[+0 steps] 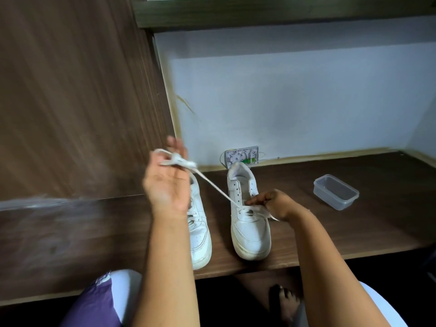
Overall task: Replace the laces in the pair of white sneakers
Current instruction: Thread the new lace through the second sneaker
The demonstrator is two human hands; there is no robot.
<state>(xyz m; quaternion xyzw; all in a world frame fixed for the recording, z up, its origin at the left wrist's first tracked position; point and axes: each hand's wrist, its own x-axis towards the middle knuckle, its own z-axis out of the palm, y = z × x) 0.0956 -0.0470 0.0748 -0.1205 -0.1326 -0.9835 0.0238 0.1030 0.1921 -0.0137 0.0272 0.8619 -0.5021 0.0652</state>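
Lacing the right-hand sneaker, early on

On the desk (354, 237) at frame centre, the right shoe (250, 223) is getting only its lowest eyelets laced; the left shoe (199, 234) is seeming partly laced. Left hand (165, 182) is pinching the lace (217, 187) taut; right hand (273, 204) is gripping its other end. The tub (336, 192), right, is sitting empty.

Bare desk (354, 232) between right sneaker (250, 232) and container (336, 192).

White sneakers (250, 223) and white lace (217, 187) on dark brown wood-grain desk (354, 227); clear container (336, 191); pale wall (295, 102).
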